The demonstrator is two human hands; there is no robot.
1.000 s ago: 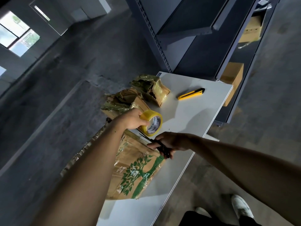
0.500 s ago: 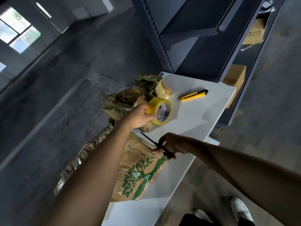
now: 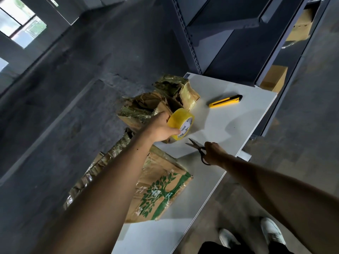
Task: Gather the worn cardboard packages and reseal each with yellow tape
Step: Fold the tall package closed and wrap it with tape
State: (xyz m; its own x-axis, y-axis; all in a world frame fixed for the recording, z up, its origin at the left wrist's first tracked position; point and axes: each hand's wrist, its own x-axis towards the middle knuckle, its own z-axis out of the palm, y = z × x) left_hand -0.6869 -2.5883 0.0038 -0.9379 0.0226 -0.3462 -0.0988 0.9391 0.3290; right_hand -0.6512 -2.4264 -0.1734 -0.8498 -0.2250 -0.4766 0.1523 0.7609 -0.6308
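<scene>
Fingers (image 3: 167,118) of left hand (image 3: 161,128) wrapping round yellow tape roll (image 3: 180,123), holding it on edge just above white counter (image 3: 229,125), against crumpled cardboard packages (image 3: 146,109). Fingers of right hand (image 3: 213,152) closing on dark handles of scissors (image 3: 197,147), blades parted and pointing toward roll. Lying nearer along counter's left edge: larger worn package with green tree print (image 3: 161,187), partly overhanging. Resting apart near far end: yellow utility knife (image 3: 225,101). Standing behind counter: grey metal shelving (image 3: 238,43) carrying brown boxes (image 3: 274,78). Showing all round: dark concrete floor (image 3: 73,88); admitting daylight at upper left: window (image 3: 22,24).
</scene>
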